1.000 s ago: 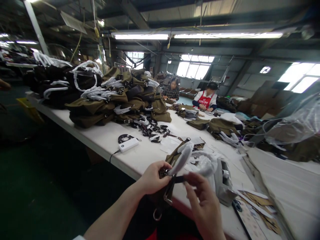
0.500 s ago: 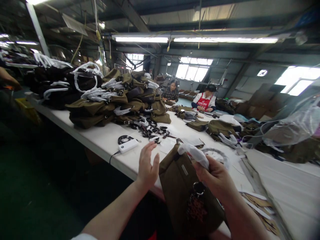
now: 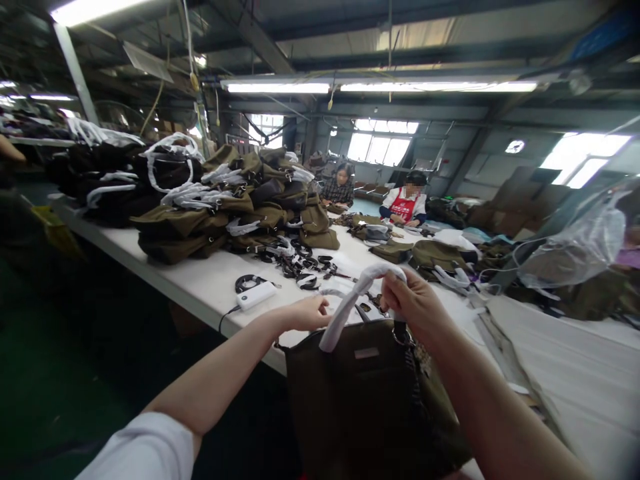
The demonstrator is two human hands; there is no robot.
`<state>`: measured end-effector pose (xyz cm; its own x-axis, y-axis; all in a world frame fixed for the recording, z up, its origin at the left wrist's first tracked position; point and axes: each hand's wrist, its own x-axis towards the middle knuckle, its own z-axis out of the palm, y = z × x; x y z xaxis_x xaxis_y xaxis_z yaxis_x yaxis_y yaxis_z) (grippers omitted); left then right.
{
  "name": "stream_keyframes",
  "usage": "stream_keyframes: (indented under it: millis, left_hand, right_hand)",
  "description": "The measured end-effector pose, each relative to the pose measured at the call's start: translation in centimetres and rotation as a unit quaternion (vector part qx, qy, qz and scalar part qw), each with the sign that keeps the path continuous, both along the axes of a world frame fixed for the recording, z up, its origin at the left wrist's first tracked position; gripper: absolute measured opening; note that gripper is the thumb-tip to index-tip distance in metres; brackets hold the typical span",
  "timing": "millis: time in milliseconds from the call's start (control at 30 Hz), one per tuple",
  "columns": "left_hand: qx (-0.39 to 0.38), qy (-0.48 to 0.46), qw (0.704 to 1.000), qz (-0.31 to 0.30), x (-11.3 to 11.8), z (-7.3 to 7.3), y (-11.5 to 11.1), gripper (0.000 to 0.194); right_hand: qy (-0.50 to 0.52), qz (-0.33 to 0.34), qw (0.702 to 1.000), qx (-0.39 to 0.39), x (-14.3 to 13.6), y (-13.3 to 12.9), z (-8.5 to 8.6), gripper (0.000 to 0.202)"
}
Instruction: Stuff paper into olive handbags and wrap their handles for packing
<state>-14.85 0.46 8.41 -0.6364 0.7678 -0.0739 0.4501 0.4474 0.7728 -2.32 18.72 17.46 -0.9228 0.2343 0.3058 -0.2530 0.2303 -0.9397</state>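
An olive-green handbag (image 3: pixel 350 393) stands upright before me at the table's near edge, with a small metal label on its front. My right hand (image 3: pixel 413 300) is closed around the bag's handle (image 3: pixel 367 280), which is wrapped in white paper and arches up over the opening. A metal ring (image 3: pixel 403 337) with a chain hangs at the bag's top right corner. Behind the bag's top left edge is my left hand (image 3: pixel 307 313), its fingers curled. The bag and the white handle partly cover it, so what those fingers hold is hidden.
A tall pile of olive bags (image 3: pixel 265 193) fills the table's left side, beside black bags (image 3: pixel 115 167). Loose black straps (image 3: pixel 295 260) and a white power bank (image 3: pixel 256 295) with a cable lie nearer. Two people (image 3: pixel 404 203) work across the table. Clear plastic (image 3: pixel 575 240) stands at right.
The bag has turned more upright, with its front facing me and its handle raised in my right hand. My left hand has gone from open beside the bag to curled behind its top edge.
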Motion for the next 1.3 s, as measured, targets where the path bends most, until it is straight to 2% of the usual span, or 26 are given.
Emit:
stream_keyframes:
  millis: [100, 167, 233, 300, 367, 433, 500, 533, 567, 600, 667, 733, 767, 833, 867, 933, 1033, 1133, 1233, 1300]
  left_hand:
    - [-0.029, 0.03, 0.998, 0.045, 0.2, -0.3, 0.2, 0.064]
    - [-0.031, 0.095, 0.99, 0.097, 0.2, 0.2, 0.4, 0.085]
    - [-0.033, 0.194, 0.961, 0.194, -0.1, 0.8, 0.4, 0.112]
    - [-0.033, 0.229, 0.935, 0.269, -0.6, 1.1, 0.4, 0.122]
    - [-0.038, 0.142, 0.96, 0.239, -1.0, 0.6, 0.4, 0.106]
    - [-0.043, 0.032, 0.989, 0.139, -0.9, -0.6, 0.6, 0.071]
    - [-0.045, -0.019, 0.997, 0.058, -0.3, -2.0, 1.1, 0.038]
    - [-0.042, -0.021, 0.998, 0.039, 0.2, -2.5, 1.5, 0.029]
    - [-0.038, -0.02, 0.999, 0.024, 0.8, -2.9, 1.9, 0.023]
    - [-0.031, -0.015, 0.999, 0.011, 1.3, -3.1, 2.2, 0.022]
    - [-0.016, 0.004, 1.0, -0.008, 2.4, -3.1, 2.9, 0.023]
    - [0.006, 0.029, 0.999, -0.023, 3.4, -2.7, 3.4, 0.026]
    - [0.021, 0.039, 0.999, -0.029, 3.9, -2.5, 3.7, 0.027]
    - [0.053, 0.05, 0.997, -0.035, 4.8, -2.4, 4.1, 0.028]
    - [0.069, 0.051, 0.996, -0.033, 5.2, -2.5, 4.2, 0.027]
    - [0.097, 0.049, 0.994, -0.007, 5.8, -3.0, 4.5, 0.027]
    - [0.134, 0.052, 0.988, 0.061, 6.1, -3.8, 4.6, 0.025]
    - [0.157, 0.054, 0.98, 0.108, 6.1, -4.2, 4.5, 0.023]
    - [0.177, 0.05, 0.979, 0.092, 6.4, -4.2, 4.3, 0.02]
    - [0.181, 0.044, 0.981, 0.052, 6.9, -3.8, 4.3, 0.019]
  right_hand:
    - [0.055, -0.031, 0.998, 0.018, 0.3, 0.1, 0.6, 0.044]
    - [0.079, -0.044, 0.996, 0.029, 0.6, 0.4, 1.1, 0.043]
    - [0.089, -0.058, 0.994, 0.03, 1.3, 1.2, 1.2, 0.041]
    - [0.087, -0.069, 0.994, 0.022, 2.6, 2.5, 0.8, 0.043]
    - [0.052, -0.043, 0.997, 0.029, 4.3, 3.9, 0.1, 0.041]
    - [-0.049, 0.056, 0.995, 0.066, 6.4, 5.0, -0.6, 0.042]
    - [-0.171, 0.21, 0.955, 0.118, 8.3, 5.5, -0.9, 0.055]
    - [-0.205, 0.274, 0.93, 0.135, 9.0, 5.4, -1.0, 0.062]
    - [-0.215, 0.318, 0.912, 0.144, 9.6, 5.3, -1.0, 0.066]
    - [-0.207, 0.334, 0.909, 0.138, 10.0, 5.1, -1.0, 0.067]
    - [-0.171, 0.283, 0.939, 0.099, 10.3, 4.5, -1.2, 0.064]
    - [-0.162, 0.185, 0.963, 0.109, 10.2, 4.0, -1.9, 0.057]
    - [-0.165, 0.133, 0.966, 0.152, 10.0, 3.7, -2.5, 0.049]
    - [-0.172, 0.062, 0.943, 0.279, 9.7, 2.7, -3.8, 0.042]
    - [-0.178, 0.057, 0.925, 0.33, 9.7, 2.0, -4.5, 0.048]
    - [-0.193, 0.103, 0.906, 0.361, 10.1, 0.3, -5.7, 0.048]
    - [-0.21, 0.19, 0.902, 0.327, 11.2, -2.1, -6.8, 0.04]
    - [-0.22, 0.204, 0.903, 0.308, 12.2, -3.0, -6.9, 0.037]
    - [-0.234, 0.236, 0.894, 0.301, 11.7, -2.2, -6.4, 0.033]
    - [-0.233, 0.212, 0.891, 0.327, 10.5, -1.3, -6.4, 0.034]
